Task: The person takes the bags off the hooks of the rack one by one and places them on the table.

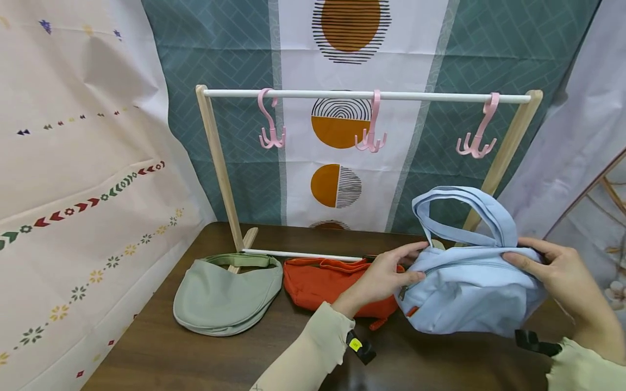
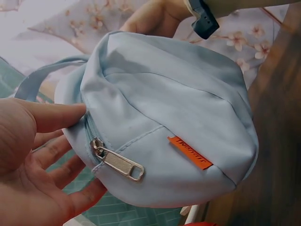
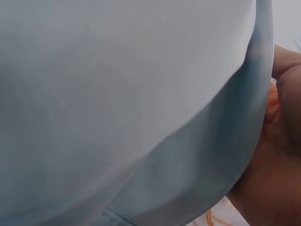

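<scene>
Between both hands is a light blue handbag (image 1: 469,288), tilted, its looped handle (image 1: 464,198) standing up above the zipped top. My left hand (image 1: 393,274) pinches its left end, thumb near the metal zipper pull (image 2: 120,164) and an orange tag (image 2: 190,153). At the other end my right hand (image 1: 562,269) grips the bag, thumb on the front and fingers behind. In the right wrist view the blue fabric (image 3: 117,94) fills most of the picture, with part of the right hand (image 3: 277,155) at its edge.
A grey-green shoulder bag (image 1: 225,301) and a red-orange bag (image 1: 318,282) lie on the brown table (image 1: 235,361). Behind them stands a wooden rack with a white rail (image 1: 318,94). Three pink hooks hang from it: left (image 1: 271,122), middle (image 1: 373,125), right (image 1: 481,127).
</scene>
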A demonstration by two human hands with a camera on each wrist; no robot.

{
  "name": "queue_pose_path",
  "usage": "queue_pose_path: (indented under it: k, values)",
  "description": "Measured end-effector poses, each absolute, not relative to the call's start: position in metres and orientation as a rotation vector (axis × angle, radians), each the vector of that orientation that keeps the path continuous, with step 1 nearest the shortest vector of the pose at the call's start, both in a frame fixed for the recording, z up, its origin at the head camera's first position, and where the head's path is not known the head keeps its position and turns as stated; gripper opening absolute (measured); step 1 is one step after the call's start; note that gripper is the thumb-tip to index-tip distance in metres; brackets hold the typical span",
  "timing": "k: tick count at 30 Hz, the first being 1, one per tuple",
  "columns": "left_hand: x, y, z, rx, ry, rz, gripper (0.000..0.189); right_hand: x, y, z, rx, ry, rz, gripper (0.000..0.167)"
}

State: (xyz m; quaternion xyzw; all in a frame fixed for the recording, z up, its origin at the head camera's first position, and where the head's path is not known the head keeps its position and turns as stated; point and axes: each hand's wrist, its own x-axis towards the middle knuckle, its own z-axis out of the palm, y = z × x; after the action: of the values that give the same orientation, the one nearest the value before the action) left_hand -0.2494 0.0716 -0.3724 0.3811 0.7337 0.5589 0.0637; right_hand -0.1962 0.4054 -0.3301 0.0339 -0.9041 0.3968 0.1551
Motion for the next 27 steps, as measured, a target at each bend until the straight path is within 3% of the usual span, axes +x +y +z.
queue_pose_path:
  k: [7, 27]
  values:
    - [-0.247, 0.08, -0.387, 1.138, 2.175, 1.7, 0.059, -0.197, 0.415, -0.334, 0.06, -2.715, 0.996, 0.065]
    - [-0.24, 0.104, -0.421, 1.112, 2.255, 1.59, 0.054, -0.206, 0.45, -0.357, 0.208, -2.956, 0.958, 0.054]
